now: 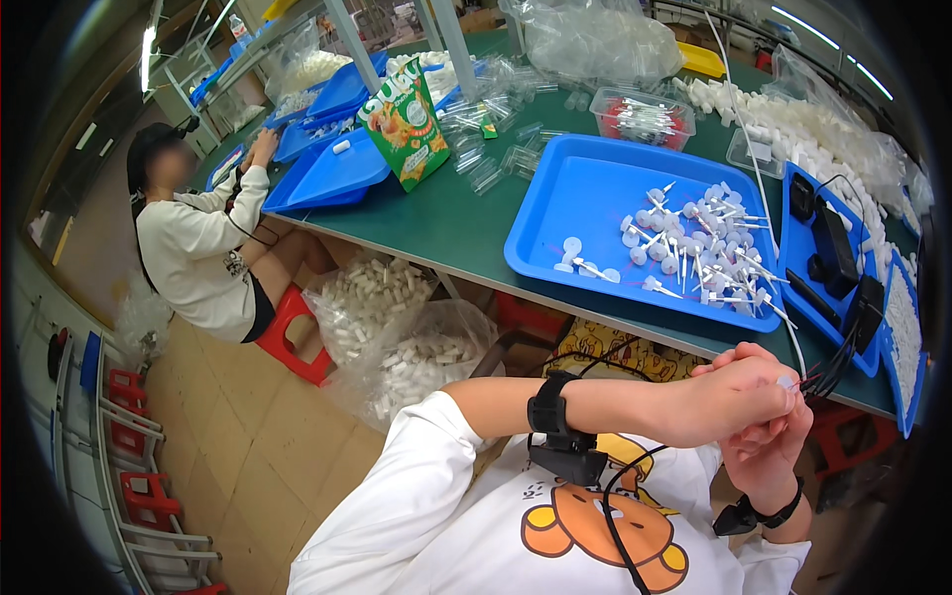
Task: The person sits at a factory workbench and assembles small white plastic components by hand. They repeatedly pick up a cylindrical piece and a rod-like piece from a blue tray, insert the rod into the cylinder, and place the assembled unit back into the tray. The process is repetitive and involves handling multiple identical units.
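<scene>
At the lower right, just off the table's front edge, my left hand [736, 399] and my right hand [772, 458] are closed together. A small whitish plastic piece [785, 382] shows at the left thumb and fingertips, with thin reddish strands beside it. The right fingers curl under the left ones, and what they hold is hidden. Beyond my hands lies a blue tray [565, 188] with a heap of small parts [694, 233], each a translucent disc on a thin white stem. Both wrists wear black straps with small black devices.
Blue trays with black devices and cables [838, 248] stand at the right. Farther back are a clear box of parts [643, 117], clear tubes [486, 169] and a green snack bag [405, 124]. Another person [198, 228] works at the left. Bags of white cylinders [416, 362] sit below the table.
</scene>
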